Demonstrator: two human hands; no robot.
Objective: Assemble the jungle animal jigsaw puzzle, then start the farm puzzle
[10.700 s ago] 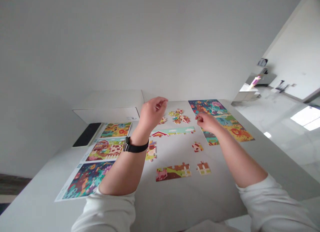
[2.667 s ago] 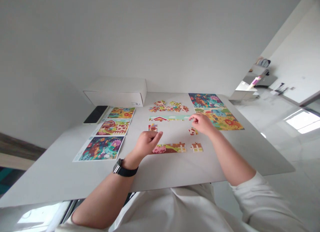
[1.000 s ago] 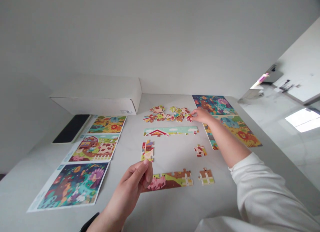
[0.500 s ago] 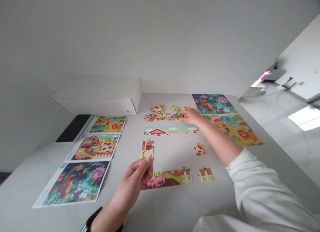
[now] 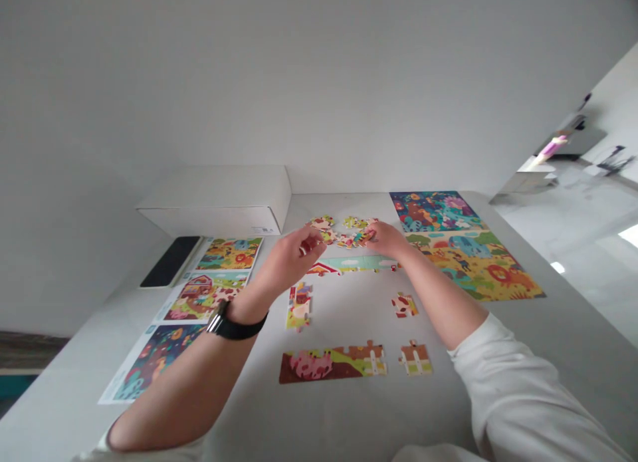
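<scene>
My left hand (image 5: 298,250) hovers with its fingers curled in a pinch just left of a heap of loose puzzle pieces (image 5: 343,226); what it grips, if anything, I cannot make out. My right hand (image 5: 387,240) rests on the right end of that heap, its fingertips closed on one piece. Below the hands lies a joined sky-and-barn-roof strip (image 5: 351,264). A small joined cluster (image 5: 299,306), a cow-patterned piece (image 5: 403,304), a joined bottom strip (image 5: 331,363) and a fence piece (image 5: 415,357) lie nearer me.
Two finished puzzles (image 5: 463,256) lie at the right of the white table (image 5: 349,415). Three picture sheets (image 5: 202,294) lie at the left, with a black phone (image 5: 169,269) beside them and a white box (image 5: 219,203) behind.
My left hand has lifted from the bottom strip and moved up to the heap of loose pieces. My right hand stays at the heap. The camera has tilted slightly.
</scene>
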